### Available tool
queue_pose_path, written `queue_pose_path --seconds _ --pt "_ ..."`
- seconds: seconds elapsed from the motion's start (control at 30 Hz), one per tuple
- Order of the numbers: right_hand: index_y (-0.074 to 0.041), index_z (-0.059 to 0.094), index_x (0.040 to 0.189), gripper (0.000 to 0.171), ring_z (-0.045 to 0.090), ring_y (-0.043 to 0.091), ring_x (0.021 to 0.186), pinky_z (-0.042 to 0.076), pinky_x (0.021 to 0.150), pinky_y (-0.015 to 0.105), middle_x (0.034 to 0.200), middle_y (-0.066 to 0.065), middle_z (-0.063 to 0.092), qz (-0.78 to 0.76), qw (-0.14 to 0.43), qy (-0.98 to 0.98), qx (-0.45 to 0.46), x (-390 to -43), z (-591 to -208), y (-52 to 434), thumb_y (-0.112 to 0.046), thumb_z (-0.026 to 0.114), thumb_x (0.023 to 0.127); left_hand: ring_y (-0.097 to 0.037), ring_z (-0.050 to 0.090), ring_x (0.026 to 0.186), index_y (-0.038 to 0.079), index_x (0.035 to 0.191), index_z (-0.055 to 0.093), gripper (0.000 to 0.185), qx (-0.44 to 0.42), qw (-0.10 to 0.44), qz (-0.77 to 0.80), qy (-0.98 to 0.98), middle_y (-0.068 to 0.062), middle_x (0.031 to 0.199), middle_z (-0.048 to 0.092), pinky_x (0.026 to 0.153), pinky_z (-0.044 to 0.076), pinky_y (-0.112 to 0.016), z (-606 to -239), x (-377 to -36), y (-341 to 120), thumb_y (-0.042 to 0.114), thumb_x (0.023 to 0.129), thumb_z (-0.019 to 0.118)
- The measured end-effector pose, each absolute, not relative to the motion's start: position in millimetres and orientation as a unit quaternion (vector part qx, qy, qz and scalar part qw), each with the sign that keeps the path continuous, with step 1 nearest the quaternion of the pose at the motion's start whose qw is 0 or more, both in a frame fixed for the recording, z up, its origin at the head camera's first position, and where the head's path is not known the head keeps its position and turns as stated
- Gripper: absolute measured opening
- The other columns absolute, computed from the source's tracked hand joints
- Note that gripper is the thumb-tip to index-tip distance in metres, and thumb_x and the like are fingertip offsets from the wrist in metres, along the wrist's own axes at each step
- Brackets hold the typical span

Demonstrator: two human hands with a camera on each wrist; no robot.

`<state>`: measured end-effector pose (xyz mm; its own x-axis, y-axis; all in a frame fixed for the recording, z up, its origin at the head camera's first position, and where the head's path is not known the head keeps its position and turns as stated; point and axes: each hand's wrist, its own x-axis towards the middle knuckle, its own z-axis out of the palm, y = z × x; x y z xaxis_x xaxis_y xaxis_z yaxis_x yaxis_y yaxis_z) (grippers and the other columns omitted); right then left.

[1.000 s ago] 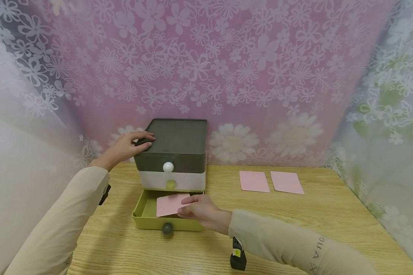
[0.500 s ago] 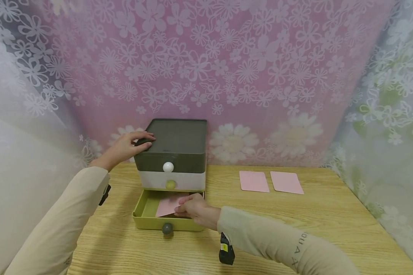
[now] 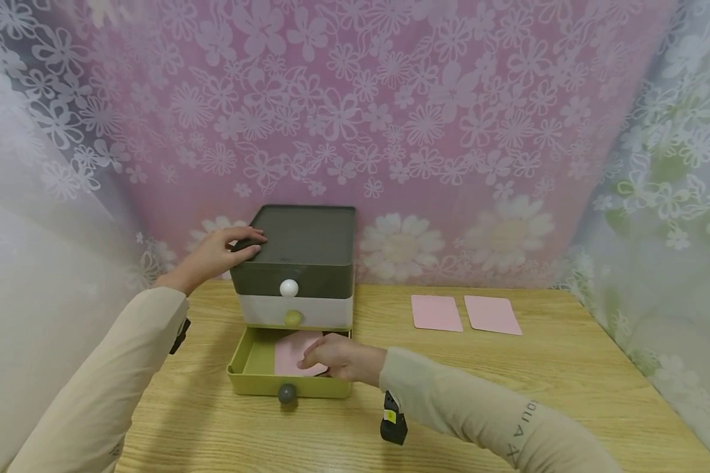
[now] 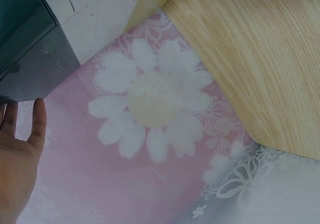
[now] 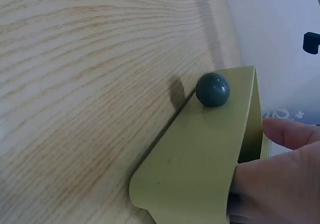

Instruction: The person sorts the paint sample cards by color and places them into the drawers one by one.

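Observation:
A small drawer cabinet (image 3: 310,233) with a dark grey top and a light grey middle drawer (image 3: 325,311) stands on the table. Its yellow-green bottom drawer (image 3: 251,384), with a dark round knob (image 3: 286,394), is pulled out. Inside lies a pink card (image 3: 286,355), partly covered by my right hand (image 3: 337,358), which reaches over the drawer's right side. In the right wrist view, the thumb (image 5: 285,132) is spread away from the other fingers, which are hidden inside the drawer (image 5: 185,159). My left hand (image 3: 219,253) rests on the cabinet's top left edge.
Two pink cards lie side by side at the back right of the table: a left card (image 3: 436,313) and a right card (image 3: 492,315). Behind the table (image 3: 449,381) hangs a pink flowered curtain (image 3: 378,131). Pale curtains flank both sides.
My right hand has moved left into the drawer, lowering the pink card it was pinching. The card now lies flatter and slightly further right under the hand. My left hand stays put.

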<state>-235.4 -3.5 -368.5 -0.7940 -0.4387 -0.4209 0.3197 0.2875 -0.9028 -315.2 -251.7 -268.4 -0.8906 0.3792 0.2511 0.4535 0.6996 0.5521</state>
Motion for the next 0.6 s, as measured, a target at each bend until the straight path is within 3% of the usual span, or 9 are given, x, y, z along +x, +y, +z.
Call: queue_pose_path --seconds 0.07,0.13,0.23,0.33,0.47,0.6 --pt "0.012 0.051 0.112 0.033 0.042 0.032 0.119 0.039 0.094 0.043 0.131 0.022 0.043 -0.588 0.326 0.739 -0.043 -236 -367 -2 0.002 0.061 0.082 -0.032 0.032 0.132 0.012 0.122 0.058 0.035 -0.227 0.06 -0.313 -0.92 -0.01 0.139 0.044 0.096 0.034 -0.055 -268 -315 -252 0.031 0.093 0.052" --pt "0.012 0.051 0.112 0.033 0.046 0.026 0.103 0.039 0.081 0.034 0.132 0.019 0.041 -0.584 0.333 0.739 -0.043 -237 -365 -1 0.003 0.06 0.082 -0.032 0.032 0.132 0.012 0.122 0.058 0.035 -0.226 0.059 -0.313 -0.921 -0.01 0.139 0.044 0.097 0.034 -0.055 -268 -315 -251 0.031 0.093 0.052" --pt "0.011 0.049 0.112 0.032 0.034 0.016 0.07 0.027 0.063 0.028 0.115 0.013 0.048 -0.584 0.343 0.734 -0.044 -239 -363 0 0.004 0.059 0.083 -0.032 0.032 0.132 0.012 0.122 0.058 0.034 -0.225 0.059 -0.313 -0.921 -0.01 0.139 0.045 0.097 0.034 -0.055 -267 -315 -250 0.03 0.093 0.052" --pt "0.011 0.047 0.114 0.032 0.021 0.012 0.056 0.022 0.06 0.026 0.099 0.006 0.047 -0.588 0.35 0.728 -0.042 -240 -361 2 0.005 0.057 0.084 -0.032 0.033 0.132 0.012 0.122 0.058 0.034 -0.225 0.062 -0.311 -0.921 -0.01 0.138 0.045 0.097 0.035 -0.055 -267 -315 -249 0.029 0.093 0.052" --pt "0.01 0.044 0.121 0.038 0.02 0.011 0.053 0.025 0.061 0.028 0.094 0.006 0.045 -0.587 0.346 0.73 -0.053 -239 -360 7 0.005 0.055 0.085 -0.032 0.033 0.132 0.012 0.122 0.058 0.034 -0.227 0.064 -0.307 -0.922 -0.011 0.138 0.045 0.097 0.035 -0.055 -267 -314 -249 0.029 0.093 0.052" --pt "0.007 0.046 0.122 0.039 0.04 0.014 0.067 0.04 0.071 0.033 0.101 0.011 0.048 -0.56 0.308 0.763 -0.093 -235 -357 13 0.002 0.057 0.085 -0.032 0.033 0.132 0.011 0.122 0.059 0.033 -0.227 0.065 -0.305 -0.922 -0.011 0.138 0.046 0.097 0.035 -0.055 -266 -314 -250 0.027 0.094 0.052"
